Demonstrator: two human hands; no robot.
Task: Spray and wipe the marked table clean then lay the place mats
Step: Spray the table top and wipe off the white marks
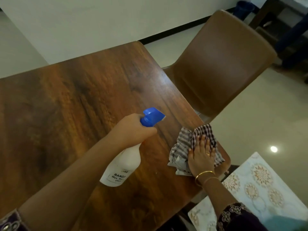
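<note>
Bottle (122, 165), cloth (181, 142), mats (260, 184) and table (66, 105).
The white bottle with a blue top was tilted above the brown wood table. The checked cloth lay crumpled at its near right corner. The pale flowery mats lay just past that corner.

Grips spray bottle (123, 165) at its neck with left hand (131, 129), fingers curled, bare forearm stretched in from lower left. Presses right hand (200, 157) flat on checked cloth (181, 147), fingers straight and close together, forearm angled in from lower right.
</note>
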